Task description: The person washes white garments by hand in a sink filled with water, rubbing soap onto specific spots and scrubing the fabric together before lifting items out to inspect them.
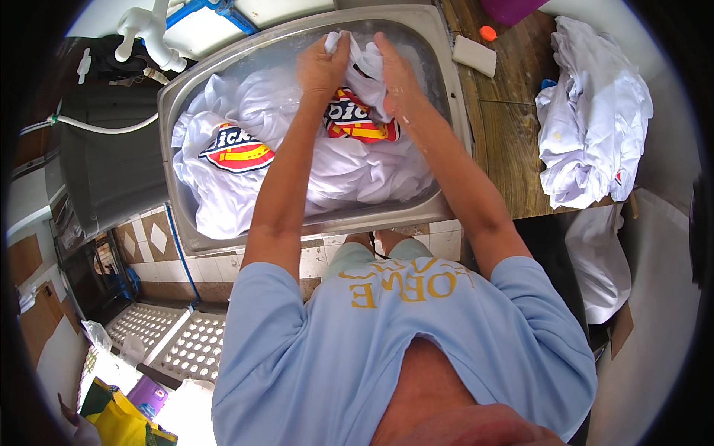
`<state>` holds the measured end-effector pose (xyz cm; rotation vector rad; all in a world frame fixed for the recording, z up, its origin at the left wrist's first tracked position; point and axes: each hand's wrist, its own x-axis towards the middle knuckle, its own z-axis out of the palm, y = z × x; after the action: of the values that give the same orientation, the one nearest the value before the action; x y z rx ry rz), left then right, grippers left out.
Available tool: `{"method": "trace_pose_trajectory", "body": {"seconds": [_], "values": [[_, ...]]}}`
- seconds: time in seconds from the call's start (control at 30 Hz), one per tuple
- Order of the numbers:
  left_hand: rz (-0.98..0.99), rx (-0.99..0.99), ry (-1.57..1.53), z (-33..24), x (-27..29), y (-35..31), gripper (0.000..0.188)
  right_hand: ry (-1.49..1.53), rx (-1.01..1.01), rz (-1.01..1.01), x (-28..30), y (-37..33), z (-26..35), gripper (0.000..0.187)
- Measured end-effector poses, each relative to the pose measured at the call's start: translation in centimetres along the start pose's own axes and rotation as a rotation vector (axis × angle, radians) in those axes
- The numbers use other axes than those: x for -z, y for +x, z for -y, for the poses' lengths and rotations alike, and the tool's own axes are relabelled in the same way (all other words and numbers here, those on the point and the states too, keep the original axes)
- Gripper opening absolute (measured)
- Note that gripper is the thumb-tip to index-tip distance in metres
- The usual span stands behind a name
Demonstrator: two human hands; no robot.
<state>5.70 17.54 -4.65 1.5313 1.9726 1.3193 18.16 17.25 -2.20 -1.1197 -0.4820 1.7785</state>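
Standing at far left, beyond the basin: white plastic tap (pixel 149 33) with a thin white hose (pixel 97 126) trailing beneath it. Filling the centre: steel wash basin (pixel 175 186), holding white garments (pixel 245 193) lying wet and crumpled, each bearing a red, yellow and blue printed emblem (pixel 236 149). Reaching in from the lower edge over the near rim: two bare forearms, meeting at the far end of the basin. Closing around a bunched fold of white cloth (pixel 357 63): left hand (pixel 321 68), grip clamped on the fold, fingers curled over its top. Pressing against the same fold from the other side: right hand (pixel 398 74), fingers wet and lying along the cloth, grip clamped on it too. Lying just under both hands: a second emblem, partly covered by the raised fold. Resting to the right of the basin on the wooden surface (pixel 513 141): pale bar of soap (pixel 474 55), small orange cap (pixel 488 33) near it. Hanging over the right edge of the surface: heap of white shirts (pixel 595 111), well apart from the basin.
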Motion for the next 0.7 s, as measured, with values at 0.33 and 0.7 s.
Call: {"method": "trace_pose_trajectory", "body": {"seconds": [0.33, 0.7], "values": [[0.243, -0.287, 0.402, 2.0, 1.9, -3.0, 0.036, -1.586, 0.944, 0.115, 4.6, 1.7, -1.7, 0.03], [0.362, -0.23, 0.521, 6.2, 0.1, -2.1, 0.043, -1.876, 0.665, 0.154, 1.0, -1.5, 1.5, 0.04]]}}
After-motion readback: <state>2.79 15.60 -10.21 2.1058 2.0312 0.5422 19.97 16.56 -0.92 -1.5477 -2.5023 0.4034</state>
